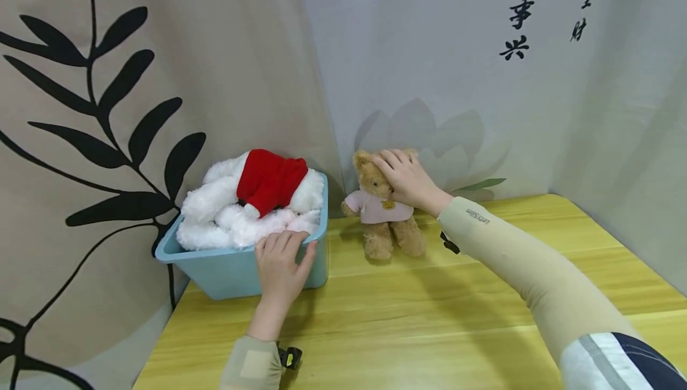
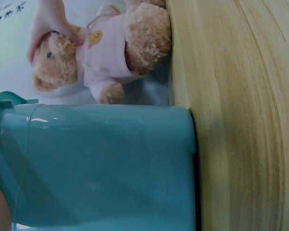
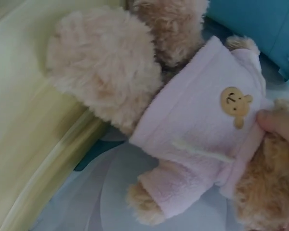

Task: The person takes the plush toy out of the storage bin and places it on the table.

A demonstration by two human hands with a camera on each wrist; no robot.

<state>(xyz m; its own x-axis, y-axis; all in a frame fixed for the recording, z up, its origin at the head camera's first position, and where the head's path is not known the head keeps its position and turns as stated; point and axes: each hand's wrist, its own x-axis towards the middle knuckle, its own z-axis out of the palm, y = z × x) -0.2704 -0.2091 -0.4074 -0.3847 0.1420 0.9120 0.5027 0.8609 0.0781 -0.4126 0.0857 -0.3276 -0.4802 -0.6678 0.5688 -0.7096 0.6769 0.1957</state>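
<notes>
One teddy bear (image 1: pixel 371 210) upright on one table (image 1: pixel 429 318), beside one blue bin (image 1: pixel 236 274) of white plush (image 1: pixel 206 206), right hand (image 1: pixel 409 179) outstretched, gripping the bear's head, left hand (image 1: pixel 281 266) curled over the bin's near rim, holding it.

Bin (image 1: pixel 236 274) on table (image 1: pixel 402 330), left side; plush toys (image 1: pixel 271 181) in it. Teddy bear (image 1: pixel 378 214) on table, right of bin. Backdrop (image 1: pixel 257 68) behind both.

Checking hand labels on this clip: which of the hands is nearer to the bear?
Right. The right hand holds the bear by its head; the left hand is apart from it, on the near rim of the bin.
</notes>
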